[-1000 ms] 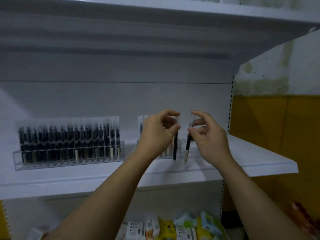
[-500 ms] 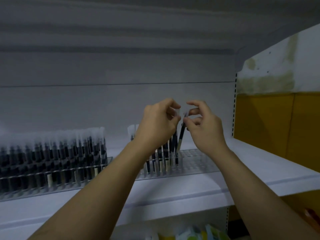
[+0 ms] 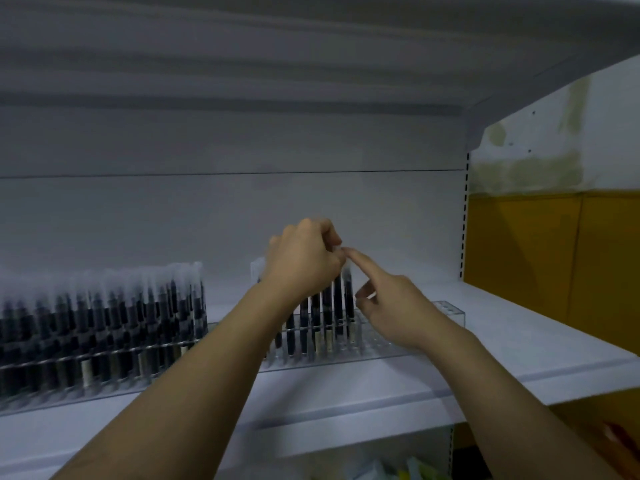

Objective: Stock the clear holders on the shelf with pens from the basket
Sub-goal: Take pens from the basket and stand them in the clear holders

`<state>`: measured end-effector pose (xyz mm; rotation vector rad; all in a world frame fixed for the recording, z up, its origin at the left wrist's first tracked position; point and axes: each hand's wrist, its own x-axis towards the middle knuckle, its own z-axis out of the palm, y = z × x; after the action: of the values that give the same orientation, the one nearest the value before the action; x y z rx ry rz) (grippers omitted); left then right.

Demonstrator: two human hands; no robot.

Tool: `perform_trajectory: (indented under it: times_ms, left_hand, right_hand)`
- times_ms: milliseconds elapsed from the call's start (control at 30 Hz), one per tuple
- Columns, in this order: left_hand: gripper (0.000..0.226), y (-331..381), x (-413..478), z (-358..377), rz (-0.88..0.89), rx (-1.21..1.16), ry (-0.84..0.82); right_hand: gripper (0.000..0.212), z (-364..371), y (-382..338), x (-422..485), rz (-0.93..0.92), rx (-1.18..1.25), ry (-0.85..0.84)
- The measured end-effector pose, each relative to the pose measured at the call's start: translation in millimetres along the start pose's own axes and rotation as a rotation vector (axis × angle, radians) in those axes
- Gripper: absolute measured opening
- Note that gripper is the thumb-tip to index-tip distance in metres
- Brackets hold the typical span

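On the white shelf [image 3: 519, 344] stand two clear holders. The left holder [image 3: 114, 367] is packed with dark pens. The right holder [image 3: 448, 311] has several dark pens [image 3: 325, 317] in its left part, and its right slots hold none. My left hand [image 3: 304, 261] hovers over that row, its curled fingers pinching the clear top of a pen. The rightmost pen [image 3: 348, 299] stands upright in its slot. My right hand [image 3: 391, 306] touches the top of this pen with a straight index finger and holds nothing. The basket is out of view.
The underside of an upper shelf [image 3: 311, 64] hangs close overhead. A yellow and white wall [image 3: 554, 254] lies to the right. Packets [image 3: 412, 471] sit on the level below, at the frame's bottom edge.
The two pens I held above the shelf now stand in the right holder. My right hand has let go of its pen and stretched its index finger to the top.
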<state>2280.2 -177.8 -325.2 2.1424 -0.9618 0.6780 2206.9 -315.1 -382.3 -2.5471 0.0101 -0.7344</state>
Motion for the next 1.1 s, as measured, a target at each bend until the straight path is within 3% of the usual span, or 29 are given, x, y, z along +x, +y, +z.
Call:
perform_trajectory:
  times_ms: [433,600,833,1100]
  left_hand:
    - [0.004,6.2,10.7,-5.0,-0.042,0.124,-0.131]
    - [0.019,-6.7,-1.3,0.8,0.098,0.219,-0.029]
    - [0.042,-12.7,-29.1,-6.1,0.21,0.288,0.02]
    - [0.044,-4.5,-79.9,-18.6,0.263,0.296,0.079]
  right_hand:
    - [0.09,-9.9,-13.0,-5.4,0.05,-0.034,-0.087]
    - [0.091,-6.8,-8.9,-7.9,0.055,0.022,-0.094]
    - [0.091,3.6,-1.7,-23.6,0.147,0.23,-0.008]
    - [0.081,14.8,-17.5,-55.8,0.07,0.147,0.142]
